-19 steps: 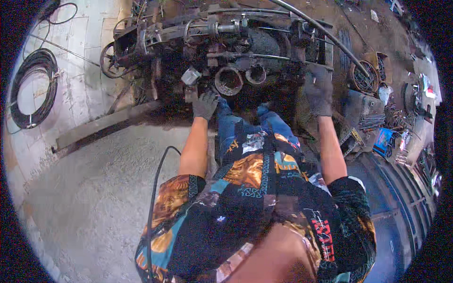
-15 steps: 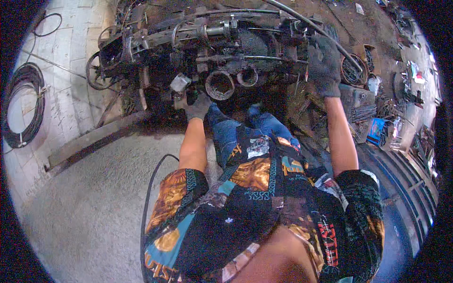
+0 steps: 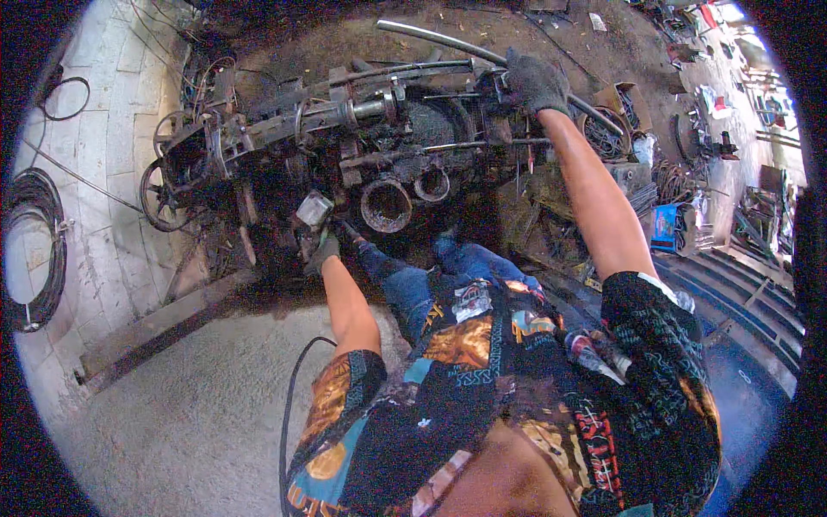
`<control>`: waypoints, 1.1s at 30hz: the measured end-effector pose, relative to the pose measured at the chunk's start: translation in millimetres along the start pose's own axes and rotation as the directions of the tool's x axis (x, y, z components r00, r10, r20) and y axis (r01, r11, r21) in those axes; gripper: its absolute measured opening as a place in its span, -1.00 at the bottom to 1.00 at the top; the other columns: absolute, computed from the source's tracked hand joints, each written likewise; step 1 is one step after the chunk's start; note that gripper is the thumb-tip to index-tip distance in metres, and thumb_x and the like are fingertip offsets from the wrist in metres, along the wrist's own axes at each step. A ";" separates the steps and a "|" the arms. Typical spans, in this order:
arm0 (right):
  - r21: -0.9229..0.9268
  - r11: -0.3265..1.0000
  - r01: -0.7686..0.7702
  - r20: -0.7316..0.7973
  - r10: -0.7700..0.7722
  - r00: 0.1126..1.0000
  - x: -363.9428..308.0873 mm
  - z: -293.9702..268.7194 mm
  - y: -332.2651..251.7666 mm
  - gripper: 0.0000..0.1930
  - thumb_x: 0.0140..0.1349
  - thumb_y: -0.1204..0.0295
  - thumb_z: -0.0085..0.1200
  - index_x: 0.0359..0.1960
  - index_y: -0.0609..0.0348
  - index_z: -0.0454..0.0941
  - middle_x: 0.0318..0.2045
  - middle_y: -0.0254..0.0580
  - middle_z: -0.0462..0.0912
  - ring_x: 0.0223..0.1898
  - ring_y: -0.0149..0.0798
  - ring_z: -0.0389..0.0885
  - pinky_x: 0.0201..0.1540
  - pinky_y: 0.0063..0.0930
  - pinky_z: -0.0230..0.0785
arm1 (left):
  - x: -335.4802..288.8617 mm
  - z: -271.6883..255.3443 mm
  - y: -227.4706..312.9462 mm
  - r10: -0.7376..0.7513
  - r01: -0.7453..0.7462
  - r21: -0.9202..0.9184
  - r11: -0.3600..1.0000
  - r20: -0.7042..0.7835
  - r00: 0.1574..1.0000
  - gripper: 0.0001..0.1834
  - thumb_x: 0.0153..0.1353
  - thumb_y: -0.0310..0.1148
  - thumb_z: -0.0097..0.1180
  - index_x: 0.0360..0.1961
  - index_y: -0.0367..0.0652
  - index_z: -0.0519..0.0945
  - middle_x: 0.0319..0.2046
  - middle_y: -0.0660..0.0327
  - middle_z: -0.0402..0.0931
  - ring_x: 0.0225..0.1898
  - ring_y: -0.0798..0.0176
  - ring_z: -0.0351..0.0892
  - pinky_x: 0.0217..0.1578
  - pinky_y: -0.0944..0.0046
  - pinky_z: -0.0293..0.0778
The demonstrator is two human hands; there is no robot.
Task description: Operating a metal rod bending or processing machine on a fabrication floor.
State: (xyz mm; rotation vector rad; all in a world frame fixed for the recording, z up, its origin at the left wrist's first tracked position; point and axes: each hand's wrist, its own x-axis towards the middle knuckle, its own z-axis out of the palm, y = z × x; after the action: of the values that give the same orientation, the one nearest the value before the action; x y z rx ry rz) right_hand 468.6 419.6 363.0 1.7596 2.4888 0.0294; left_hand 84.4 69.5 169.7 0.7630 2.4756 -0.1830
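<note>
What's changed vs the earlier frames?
Right hand moved forward and left, from beside the machine's right end to its far right corner, now covering part of the metal rod; grip unclear. The view shifted too. Unchanged: left hand stays close to the pale boxy part; black coil lies at left.

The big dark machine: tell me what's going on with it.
A person is working at the dark machine. The gloved right hand covers part of a long metal bar near the machine's right end; its grip is unclear. The gloved left hand is just below a pale boxy part, fingers partly hidden.
</note>
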 end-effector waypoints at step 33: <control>0.951 -0.302 -0.069 0.190 0.392 0.900 -19.6 172.7 71.2 -0.68 0.24 0.27 0.10 -0.04 0.14 0.61 -0.10 -0.12 0.60 -0.08 -0.11 0.51 -0.01 -0.29 0.36 | -10.6 -142.5 232.4 0.547 -0.736 0.002 0.677 -0.670 0.502 -0.51 0.38 -0.21 -0.03 0.23 -0.28 0.38 0.25 -0.13 0.33 0.32 -0.17 0.24 0.34 -0.03 0.12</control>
State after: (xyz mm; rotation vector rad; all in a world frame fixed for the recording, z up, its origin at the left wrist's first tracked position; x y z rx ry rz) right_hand 557.0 418.4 197.3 2.6079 1.8236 -2.7596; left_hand 156.1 296.9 302.3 1.7984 2.4504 0.8445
